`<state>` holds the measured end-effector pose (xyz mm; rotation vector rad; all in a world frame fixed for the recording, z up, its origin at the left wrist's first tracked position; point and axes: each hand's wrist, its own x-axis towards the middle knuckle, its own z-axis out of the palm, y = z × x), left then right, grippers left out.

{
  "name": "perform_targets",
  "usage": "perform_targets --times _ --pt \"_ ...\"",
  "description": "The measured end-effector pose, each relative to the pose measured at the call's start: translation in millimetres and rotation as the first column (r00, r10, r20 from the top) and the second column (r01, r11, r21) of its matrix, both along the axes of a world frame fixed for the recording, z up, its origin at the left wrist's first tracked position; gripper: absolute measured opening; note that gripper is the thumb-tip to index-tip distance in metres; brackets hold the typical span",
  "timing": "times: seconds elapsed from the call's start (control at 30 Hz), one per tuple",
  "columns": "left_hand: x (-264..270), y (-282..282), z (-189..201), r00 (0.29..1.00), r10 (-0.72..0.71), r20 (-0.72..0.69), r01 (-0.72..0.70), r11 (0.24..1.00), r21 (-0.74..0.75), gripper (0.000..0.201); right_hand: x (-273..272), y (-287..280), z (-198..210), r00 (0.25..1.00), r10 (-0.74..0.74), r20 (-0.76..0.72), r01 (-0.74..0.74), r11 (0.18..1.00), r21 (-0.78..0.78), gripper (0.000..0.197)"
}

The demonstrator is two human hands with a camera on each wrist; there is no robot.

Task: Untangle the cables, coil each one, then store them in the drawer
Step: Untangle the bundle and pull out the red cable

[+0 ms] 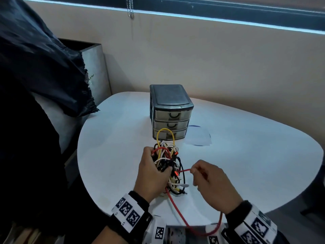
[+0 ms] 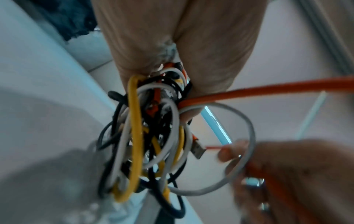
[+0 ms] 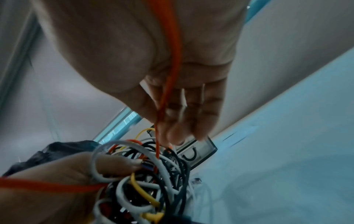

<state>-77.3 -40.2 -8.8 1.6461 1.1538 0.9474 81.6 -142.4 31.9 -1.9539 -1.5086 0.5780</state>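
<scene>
Red cable loops nearest, pinched by right hand fingertips. Left hand grips cable tangle above white table. Beyond: drawer unit, three drawers closed, paper beside it.

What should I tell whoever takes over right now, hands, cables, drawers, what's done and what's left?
Left hand grips the tangled cable bundle above the white table.
Right hand pinches the red cable, which runs from the bundle and loops down off the table's near edge.
Drawer unit stands behind the bundle, all three drawers shut.
Done: nothing coiled or stored.
Left: free the red cable, untangle the rest, coil, store.
</scene>
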Motion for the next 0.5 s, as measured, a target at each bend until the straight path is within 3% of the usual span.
perform_targets --times 0.1,0.3,0.5 --pt "0 6 -3 0.997 0.007 0.079 -0.001 0.997 -0.076 0.049 -2 10 -7 0.999 0.013 0.042 -0.007 0.991 -0.134 0.014" --pt "-3 12 -9 0.982 0.034 0.186 -0.006 0.988 -0.152 0.054 -16 29 -4 0.994 -0.005 0.111 0.019 0.992 -0.123 0.019" --pt "-3 8 -11 0.954 0.001 0.299 0.061 0.978 -0.197 0.057 -25 43 -11 0.971 0.098 0.218 -0.074 0.991 -0.114 0.022"
